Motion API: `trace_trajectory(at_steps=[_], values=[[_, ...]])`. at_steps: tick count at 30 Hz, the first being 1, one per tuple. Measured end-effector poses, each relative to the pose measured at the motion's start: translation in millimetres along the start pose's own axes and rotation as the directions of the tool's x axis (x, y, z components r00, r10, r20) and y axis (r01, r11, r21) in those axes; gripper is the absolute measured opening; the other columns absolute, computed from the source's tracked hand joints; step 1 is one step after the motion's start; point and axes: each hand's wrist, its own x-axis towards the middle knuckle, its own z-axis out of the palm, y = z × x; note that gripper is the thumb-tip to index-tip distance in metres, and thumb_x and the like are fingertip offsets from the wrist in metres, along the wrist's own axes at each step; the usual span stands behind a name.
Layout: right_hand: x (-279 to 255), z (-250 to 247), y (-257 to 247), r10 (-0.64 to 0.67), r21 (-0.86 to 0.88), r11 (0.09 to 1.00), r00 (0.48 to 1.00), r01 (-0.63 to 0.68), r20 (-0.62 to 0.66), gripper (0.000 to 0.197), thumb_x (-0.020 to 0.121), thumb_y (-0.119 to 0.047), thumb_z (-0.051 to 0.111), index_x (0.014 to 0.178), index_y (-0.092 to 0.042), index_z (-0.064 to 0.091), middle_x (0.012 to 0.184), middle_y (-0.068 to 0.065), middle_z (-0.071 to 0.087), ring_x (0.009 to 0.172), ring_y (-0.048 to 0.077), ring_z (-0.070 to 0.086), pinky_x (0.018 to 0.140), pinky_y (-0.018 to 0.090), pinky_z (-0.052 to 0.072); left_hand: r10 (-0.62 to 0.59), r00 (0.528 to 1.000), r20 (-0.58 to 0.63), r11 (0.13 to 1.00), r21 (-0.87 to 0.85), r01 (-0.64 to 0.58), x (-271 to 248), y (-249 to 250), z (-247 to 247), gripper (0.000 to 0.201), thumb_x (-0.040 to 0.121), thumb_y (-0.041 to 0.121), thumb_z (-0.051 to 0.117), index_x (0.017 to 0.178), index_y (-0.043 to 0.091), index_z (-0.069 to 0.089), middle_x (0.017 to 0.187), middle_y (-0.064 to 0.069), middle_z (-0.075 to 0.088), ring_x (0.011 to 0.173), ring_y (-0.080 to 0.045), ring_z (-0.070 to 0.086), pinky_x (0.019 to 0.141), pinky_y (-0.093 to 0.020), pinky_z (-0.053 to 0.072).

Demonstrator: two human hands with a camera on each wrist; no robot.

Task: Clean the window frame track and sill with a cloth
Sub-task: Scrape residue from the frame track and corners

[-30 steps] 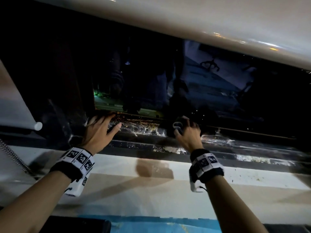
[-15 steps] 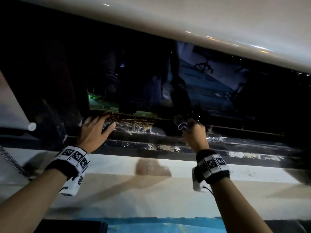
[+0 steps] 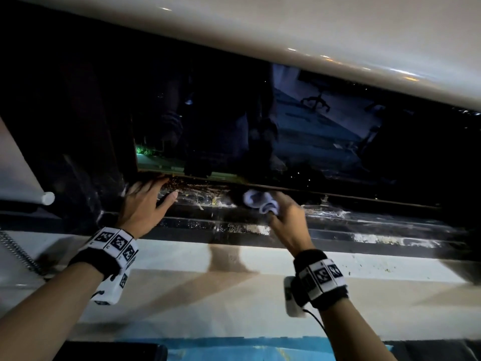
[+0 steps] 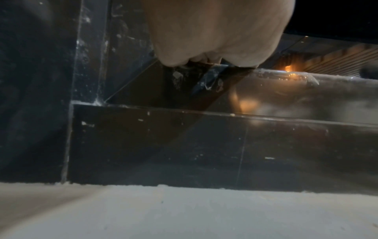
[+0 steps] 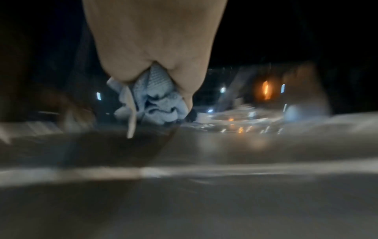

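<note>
A dark window track (image 3: pixel 208 204) streaked with white grime and brown debris runs across the head view, above a pale sill (image 3: pixel 208 282). My right hand (image 3: pixel 286 217) grips a bunched light blue cloth (image 3: pixel 260 201) (image 5: pixel 155 100) and holds it down on the track near its middle. My left hand (image 3: pixel 145 201) rests flat on the track's left end with fingers spread straight. In the left wrist view the left hand (image 4: pixel 214 40) bears on the dark frame ledge (image 4: pixel 184 145). The right wrist view is blurred.
Dark window glass (image 3: pixel 260 126) reflects the room above the track. A white roller blind end (image 3: pixel 46 198) and its bead chain (image 3: pixel 18 254) hang at the far left. A white overhang (image 3: pixel 312 35) spans the top. A blue surface (image 3: pixel 234 350) lies below the sill.
My right hand has dragged the cloth leftward along the track, and more of the cloth now shows. My left hand has stayed put on the track's left end.
</note>
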Motion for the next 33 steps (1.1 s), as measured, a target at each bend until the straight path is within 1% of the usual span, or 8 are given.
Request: trace_trajectory(at_steps=[3, 5, 13, 15, 18, 23, 28, 33], values=[[-8, -3, 35, -0.007, -0.148, 0.989, 0.999, -0.001, -0.053, 0.048, 0.074, -0.01, 0.059, 0.121, -0.008, 0.052, 0.115, 0.015, 0.055, 0.111, 0.035, 0.047, 0.098, 0.032, 0.037, -0.003, 1.0, -0.003, 1.0, 0.005, 0.003, 0, 2, 1, 0.076, 0.083, 0.065, 0.019, 0.132, 0.015, 0.05, 0.131, -0.01, 0.056, 0.114, -0.035, 0.049, 0.098, -0.042, 0.035], [-10, 13, 38, 0.042, -0.242, 0.969, 0.999, -0.046, -0.023, 0.059, 0.075, -0.026, 0.049, 0.13, -0.006, 0.044, 0.13, 0.02, 0.045, 0.127, 0.039, 0.031, 0.115, 0.046, 0.017, 0.003, 1.0, -0.002, 1.0, 0.009, -0.002, 0, 1, 3, 0.076, 0.084, 0.065, 0.018, 0.132, 0.015, 0.05, 0.131, -0.01, 0.057, 0.114, -0.035, 0.05, 0.099, -0.042, 0.034], [0, 59, -9, -0.01, -0.306, 0.951, 0.997, 0.033, 0.079, 0.046, 0.074, -0.013, 0.034, 0.115, -0.003, 0.052, 0.117, 0.019, 0.053, 0.118, 0.038, 0.043, 0.112, 0.047, 0.023, 0.007, 1.0, -0.018, 1.0, 0.012, -0.007, 0, 3, 2, 0.073, 0.084, 0.062, 0.021, 0.129, 0.013, 0.052, 0.127, -0.013, 0.058, 0.111, -0.037, 0.051, 0.098, -0.042, 0.033], [0, 39, -16, -0.098, -0.087, 0.991, 0.991, 0.105, 0.088, 0.032, 0.072, -0.001, 0.053, 0.102, -0.006, 0.06, 0.101, 0.012, 0.061, 0.1, 0.029, 0.055, 0.094, 0.035, 0.042, -0.001, 1.0, -0.008, 1.0, 0.007, 0.001, 0, 2, 1, 0.075, 0.083, 0.063, 0.02, 0.13, 0.014, 0.051, 0.129, -0.012, 0.057, 0.113, -0.037, 0.05, 0.099, -0.042, 0.033], [10, -3, -14, 0.017, 0.019, 1.0, 1.0, -0.017, 0.024, 0.016, 0.075, -0.003, 0.06, 0.085, -0.014, 0.066, 0.081, 0.001, 0.066, 0.075, 0.017, 0.061, 0.066, 0.023, 0.041, 0.005, 1.0, -0.004, 1.0, 0.008, -0.005, 1, 0, 1, 0.077, 0.083, 0.065, 0.018, 0.133, 0.016, 0.049, 0.134, -0.01, 0.054, 0.118, -0.035, 0.049, 0.101, -0.042, 0.032], [45, -8, 17, 0.231, -0.348, 0.911, 0.973, -0.219, -0.008, 0.051, 0.07, -0.03, 0.033, 0.102, -0.007, 0.066, 0.101, 0.02, 0.066, 0.1, 0.038, 0.057, 0.086, 0.039, 0.045, 0.003, 1.0, -0.014, 1.0, -0.007, -0.003, -1, 4, -2, 0.078, 0.082, 0.065, 0.018, 0.133, 0.015, 0.049, 0.134, -0.01, 0.053, 0.118, -0.036, 0.048, 0.1, -0.041, 0.032], [62, 34, -14, 0.392, -0.504, 0.783, 0.918, -0.366, -0.058, 0.039, 0.093, -0.008, 0.036, 0.129, 0.005, 0.04, 0.129, 0.028, 0.044, 0.118, 0.041, 0.041, 0.097, 0.043, 0.033, 0.015, 1.0, -0.01, 1.0, -0.002, -0.015, -1, 0, 1, 0.077, 0.082, 0.064, 0.019, 0.131, 0.014, 0.051, 0.13, -0.01, 0.057, 0.116, -0.034, 0.05, 0.098, -0.04, 0.033], [64, 74, -46, 0.182, -0.451, 0.887, 0.974, -0.102, 0.137, 0.037, 0.085, -0.013, 0.049, 0.121, -0.005, 0.054, 0.123, 0.021, 0.053, 0.116, 0.037, 0.045, 0.099, 0.04, 0.034, 0.017, 0.999, -0.029, 1.0, 0.005, -0.017, 0, 2, 1, 0.074, 0.083, 0.062, 0.021, 0.128, 0.012, 0.053, 0.127, -0.012, 0.059, 0.114, -0.035, 0.051, 0.095, -0.038, 0.032]])
